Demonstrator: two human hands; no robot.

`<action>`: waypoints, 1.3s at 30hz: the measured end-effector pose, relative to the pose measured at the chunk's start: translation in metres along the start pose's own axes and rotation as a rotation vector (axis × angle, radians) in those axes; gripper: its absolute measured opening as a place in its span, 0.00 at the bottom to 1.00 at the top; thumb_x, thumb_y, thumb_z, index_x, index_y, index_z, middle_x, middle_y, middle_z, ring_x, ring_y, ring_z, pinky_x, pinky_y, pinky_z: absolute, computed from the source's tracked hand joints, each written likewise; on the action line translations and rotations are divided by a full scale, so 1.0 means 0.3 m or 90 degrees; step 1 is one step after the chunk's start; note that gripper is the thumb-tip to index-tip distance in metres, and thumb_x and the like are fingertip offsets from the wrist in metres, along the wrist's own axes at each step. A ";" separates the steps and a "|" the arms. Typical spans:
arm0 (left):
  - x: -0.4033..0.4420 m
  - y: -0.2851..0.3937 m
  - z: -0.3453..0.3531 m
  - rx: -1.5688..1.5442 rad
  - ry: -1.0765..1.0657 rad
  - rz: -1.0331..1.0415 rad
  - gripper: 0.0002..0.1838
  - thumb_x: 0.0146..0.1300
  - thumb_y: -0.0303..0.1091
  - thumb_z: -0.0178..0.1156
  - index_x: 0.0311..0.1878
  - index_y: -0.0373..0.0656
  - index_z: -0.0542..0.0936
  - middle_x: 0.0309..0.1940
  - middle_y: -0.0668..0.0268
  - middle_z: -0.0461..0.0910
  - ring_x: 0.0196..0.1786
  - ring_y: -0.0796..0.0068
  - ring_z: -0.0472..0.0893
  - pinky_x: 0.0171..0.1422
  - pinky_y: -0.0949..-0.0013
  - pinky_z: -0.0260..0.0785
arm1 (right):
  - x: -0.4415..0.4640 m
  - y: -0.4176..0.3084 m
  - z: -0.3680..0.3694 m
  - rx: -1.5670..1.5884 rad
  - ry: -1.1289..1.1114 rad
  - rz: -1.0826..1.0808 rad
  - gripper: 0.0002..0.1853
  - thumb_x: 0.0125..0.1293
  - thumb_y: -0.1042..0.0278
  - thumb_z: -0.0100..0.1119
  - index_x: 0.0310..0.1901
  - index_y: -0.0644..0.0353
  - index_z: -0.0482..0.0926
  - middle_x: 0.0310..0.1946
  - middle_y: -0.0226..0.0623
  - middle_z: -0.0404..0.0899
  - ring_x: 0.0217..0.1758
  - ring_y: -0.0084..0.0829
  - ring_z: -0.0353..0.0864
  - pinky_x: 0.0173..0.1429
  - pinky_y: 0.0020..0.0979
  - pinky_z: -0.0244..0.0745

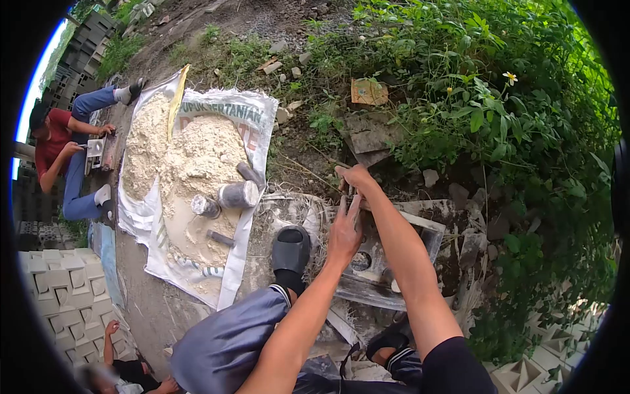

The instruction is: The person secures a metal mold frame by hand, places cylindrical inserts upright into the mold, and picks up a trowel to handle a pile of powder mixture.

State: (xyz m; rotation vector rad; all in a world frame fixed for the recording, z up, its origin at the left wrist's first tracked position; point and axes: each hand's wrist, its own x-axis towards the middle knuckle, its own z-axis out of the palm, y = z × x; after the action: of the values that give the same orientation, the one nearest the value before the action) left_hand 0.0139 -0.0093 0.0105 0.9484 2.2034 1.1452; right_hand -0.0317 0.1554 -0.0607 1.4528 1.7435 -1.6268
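Observation:
In front of me is a rectangular grey mold [425,231], dusted with powder, with round openings inside. My left hand [346,235] is at its near-left side, fingers stretched forward toward the far-left corner. Just beyond it, my right hand [355,178] crosses over the mold, its fingers curled near that same corner. What the right fingers hold, if anything, is hidden. To the left, a pale powder heap [207,148] lies on an opened printed sack [257,125]. A thick grey cylinder [237,195], a shorter cylinder [205,207] and a small rod [220,238] rest on the powder.
A person in a red shirt [60,141] sits at the far left with a similar mold [95,152]. Another person [125,374] is at the lower left, near stacked pale blocks [69,289]. Dense green plants [499,105] border the right. My sandalled foot [291,253] stands between sack and mold.

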 end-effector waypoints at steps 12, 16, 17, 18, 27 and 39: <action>-0.007 -0.020 0.006 0.061 0.009 0.016 0.29 0.62 0.29 0.54 0.68 0.48 0.63 0.54 0.41 0.72 0.54 0.38 0.72 0.56 0.49 0.66 | 0.068 0.041 -0.152 -0.718 -0.030 -0.204 0.19 0.63 0.55 0.54 0.50 0.59 0.80 0.42 0.44 0.83 0.44 0.40 0.82 0.46 0.40 0.77; -0.010 -0.012 0.002 0.066 0.004 -0.006 0.29 0.62 0.28 0.54 0.68 0.49 0.63 0.46 0.44 0.75 0.47 0.39 0.74 0.52 0.49 0.67 | -0.097 -0.100 -0.192 -0.925 -0.304 -0.288 0.23 0.55 0.62 0.64 0.55 0.49 0.79 0.42 0.43 0.82 0.48 0.41 0.81 0.50 0.40 0.76; -0.011 -0.021 0.010 0.068 0.016 0.009 0.29 0.63 0.29 0.54 0.68 0.49 0.63 0.43 0.45 0.75 0.45 0.41 0.75 0.51 0.49 0.67 | -0.105 -0.109 -0.189 -0.933 -0.305 -0.299 0.26 0.53 0.62 0.66 0.57 0.46 0.77 0.42 0.42 0.83 0.48 0.42 0.81 0.50 0.41 0.76; -0.011 -0.020 0.011 0.069 0.029 0.024 0.29 0.63 0.29 0.54 0.69 0.50 0.63 0.41 0.46 0.75 0.44 0.43 0.75 0.50 0.49 0.68 | -0.111 -0.113 -0.179 -0.935 -0.306 -0.298 0.26 0.53 0.62 0.66 0.57 0.46 0.77 0.42 0.42 0.83 0.48 0.42 0.81 0.50 0.41 0.76; -0.021 -0.021 0.006 0.104 0.011 0.000 0.28 0.65 0.33 0.54 0.69 0.51 0.63 0.39 0.46 0.72 0.46 0.47 0.73 0.50 0.51 0.68 | -0.127 -0.056 -0.170 -1.066 -0.176 -0.509 0.08 0.54 0.70 0.60 0.35 0.59 0.83 0.37 0.41 0.83 0.47 0.39 0.83 0.45 0.42 0.78; -0.015 -0.013 -0.002 0.103 -0.026 -0.023 0.28 0.67 0.34 0.50 0.70 0.56 0.60 0.46 0.43 0.72 0.50 0.43 0.73 0.54 0.50 0.69 | -0.054 -0.093 -0.090 -1.186 -0.297 -0.476 0.12 0.44 0.64 0.67 0.34 0.54 0.84 0.35 0.37 0.83 0.41 0.39 0.84 0.40 0.42 0.80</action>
State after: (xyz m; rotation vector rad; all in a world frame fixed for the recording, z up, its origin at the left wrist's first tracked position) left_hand 0.0150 -0.0147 0.0080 0.9847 2.2963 0.9346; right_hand -0.0380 0.1774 -0.0253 -0.4343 2.2154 0.0705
